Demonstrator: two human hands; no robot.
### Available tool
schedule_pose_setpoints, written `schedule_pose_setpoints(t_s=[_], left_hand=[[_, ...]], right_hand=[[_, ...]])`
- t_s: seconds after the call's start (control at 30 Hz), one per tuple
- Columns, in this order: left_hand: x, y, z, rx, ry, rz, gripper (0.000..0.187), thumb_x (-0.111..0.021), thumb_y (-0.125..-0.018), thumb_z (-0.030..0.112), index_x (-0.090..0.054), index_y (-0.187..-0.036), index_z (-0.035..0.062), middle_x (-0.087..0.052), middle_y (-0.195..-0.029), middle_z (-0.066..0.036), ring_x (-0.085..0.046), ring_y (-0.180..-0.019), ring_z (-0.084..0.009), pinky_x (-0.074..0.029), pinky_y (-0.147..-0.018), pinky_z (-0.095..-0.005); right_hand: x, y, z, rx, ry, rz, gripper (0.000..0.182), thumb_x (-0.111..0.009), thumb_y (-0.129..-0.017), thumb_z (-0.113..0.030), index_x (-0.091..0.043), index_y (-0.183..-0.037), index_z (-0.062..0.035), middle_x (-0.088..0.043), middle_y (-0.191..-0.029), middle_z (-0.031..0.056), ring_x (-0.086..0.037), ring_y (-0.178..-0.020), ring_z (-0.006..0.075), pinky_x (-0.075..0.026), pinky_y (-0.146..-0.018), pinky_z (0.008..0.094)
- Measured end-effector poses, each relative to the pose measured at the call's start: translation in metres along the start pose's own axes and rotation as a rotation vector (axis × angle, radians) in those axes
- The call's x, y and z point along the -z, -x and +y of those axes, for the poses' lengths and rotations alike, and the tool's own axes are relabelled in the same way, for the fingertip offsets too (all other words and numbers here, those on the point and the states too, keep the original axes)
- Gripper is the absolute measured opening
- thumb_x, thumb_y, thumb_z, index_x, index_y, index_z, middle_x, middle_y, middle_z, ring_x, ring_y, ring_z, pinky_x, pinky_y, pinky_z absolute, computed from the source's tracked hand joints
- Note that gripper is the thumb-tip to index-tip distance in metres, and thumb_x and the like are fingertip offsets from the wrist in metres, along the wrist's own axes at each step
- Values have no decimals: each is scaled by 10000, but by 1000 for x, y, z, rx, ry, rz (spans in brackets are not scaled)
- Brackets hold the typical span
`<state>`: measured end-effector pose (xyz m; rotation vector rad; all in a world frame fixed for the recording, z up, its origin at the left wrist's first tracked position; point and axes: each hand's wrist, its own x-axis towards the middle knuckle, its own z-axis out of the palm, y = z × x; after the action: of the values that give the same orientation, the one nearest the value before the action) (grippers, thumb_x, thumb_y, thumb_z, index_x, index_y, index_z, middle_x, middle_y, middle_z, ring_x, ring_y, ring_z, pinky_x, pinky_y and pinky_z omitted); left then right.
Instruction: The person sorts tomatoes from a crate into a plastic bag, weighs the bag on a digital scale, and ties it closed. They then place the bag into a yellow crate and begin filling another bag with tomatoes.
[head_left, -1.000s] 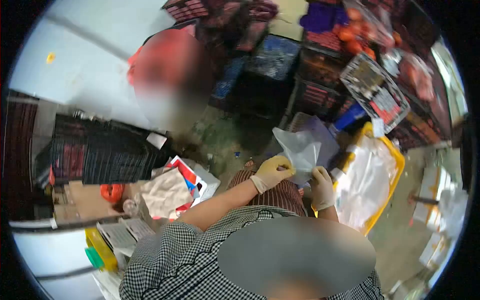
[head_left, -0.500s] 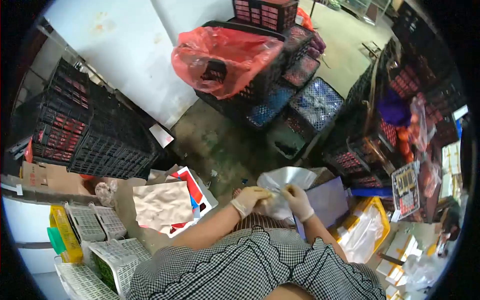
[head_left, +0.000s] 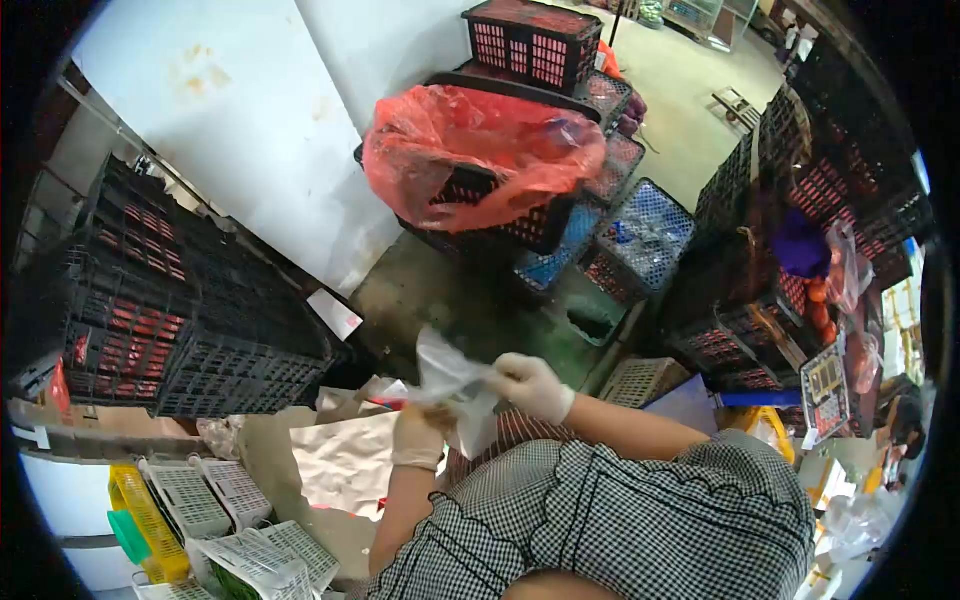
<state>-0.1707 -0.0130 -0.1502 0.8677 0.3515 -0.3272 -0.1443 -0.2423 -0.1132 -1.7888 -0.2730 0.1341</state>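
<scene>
A clear plastic bag (head_left: 448, 368) hangs between my two gloved hands in front of my checked apron. My right hand (head_left: 537, 387) is closed on the bag's right side, with the knuckles facing up. My left hand (head_left: 421, 434) is lower and to the left, its fingers closed around the bag's lower part and partly hidden by the film. Both hands wear thin whitish gloves. Below and left of the left hand lies a crumpled beige sheet (head_left: 343, 463).
Ahead stands a black crate lined with a red plastic bag (head_left: 430, 195). Stacked black crates rise on the left (head_left: 245, 335) and right (head_left: 720, 330). White baskets (head_left: 187, 497) and a yellow basket (head_left: 140, 515) sit lower left. A scale (head_left: 826, 393) is at right.
Both hands have moved left with the plastic bag, away from the blue-purple panel. The bag now stands up above the left hand. The view has turned to the right.
</scene>
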Motion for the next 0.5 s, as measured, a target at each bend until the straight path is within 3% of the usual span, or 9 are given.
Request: schedule_pose_setpoints(t_s=[0.1, 0.13, 0.2, 0.23, 0.27, 0.33, 0.37, 0.43, 0.5], left_hand=[[63, -3, 54, -274, 410, 259, 197, -586, -863, 119, -533, -677, 79, -538, -661, -26, -496, -566, -115, -425, -543, -271], [78, -3, 73, -274, 403, 260, 197, -586, -863, 119, -533, -677, 79, -538, -661, -26, -496, -566, -115, -425, -543, -271], [86, -6, 102, -139, 320, 280, 247, -588, -887, 155, -488, -670, 89, -498, -637, -10, -460, -544, -108, -417, -517, -280], [81, -16, 105, -130, 320, 280, 247, -588, -887, 155, -488, -670, 89, -498, -637, -10, -460, -544, -108, -417, -517, -280], [66, -31, 109, -423, -372, 496, 196, -597, -887, 216, -554, -772, 63, -505, -640, -14, -491, -570, -112, -441, -550, -289], [23, -61, 122, -524, -920, 755, 261, -631, -877, 264, -625, -941, 11, -562, -667, -43, -539, -603, -134, -466, -590, -302], [2, -74, 127, -524, -930, 749, 261, -631, -877, 264, -625, -941, 11, -562, -667, -43, -539, -603, -134, -466, -590, -302], [-40, -100, 137, -541, -1421, 418, 250, -673, -854, 236, -646, -948, 6, -640, -772, -49, -572, -654, -117, -465, -613, -255], [-95, -117, 155, -452, -1402, 283, 234, -676, -843, 209, -652, -961, 9, -658, -803, -67, -593, -680, -126, -474, -629, -266]], right_hand=[[28, -35, 50, -263, -154, 359, 140, -602, -836, -151, -593, -799, -16, -570, -707, 130, -549, -648, 250, -462, -624, 354], [33, -46, 51, -264, -160, 362, 140, -602, -836, -151, -593, -799, -16, -570, -707, 130, -549, -648, 250, -462, -624, 354], [45, -62, 38, -224, 415, 67, 144, -595, -820, -167, -607, -852, -27, -601, -776, 144, -599, -742, 321, -481, -679, 405], [42, -72, 27, -202, 491, 22, 223, -628, -778, -179, -614, -941, -27, -629, -897, 153, -607, -893, 354, -484, -781, 441], [40, -83, 15, -30, 471, 40, 302, -658, -752, -191, -598, -994, -20, -619, -957, 165, -593, -937, 358, -477, -817, 435], [34, -111, -17, 248, 396, -20, 448, -718, -708, -185, -558, -1093, -23, -587, -1070, 177, -560, -1018, 357, -466, -860, 421], [32, -127, -36, 354, 346, -96, 516, -748, -690, -169, -535, -1139, -32, -565, -1122, 178, -540, -1056, 352, -462, -868, 411], [17, -150, -59, 398, 216, -97, 575, -771, -664, -192, -530, -1160, -27, -565, -1108, 182, -532, -1074, 371, -455, -883, 425], [8, -185, -40, 359, 181, 44, 431, -737, -711, -183, -584, -1087, -39, -606, -1030, 163, -581, -989, 347, -480, -837, 408]])
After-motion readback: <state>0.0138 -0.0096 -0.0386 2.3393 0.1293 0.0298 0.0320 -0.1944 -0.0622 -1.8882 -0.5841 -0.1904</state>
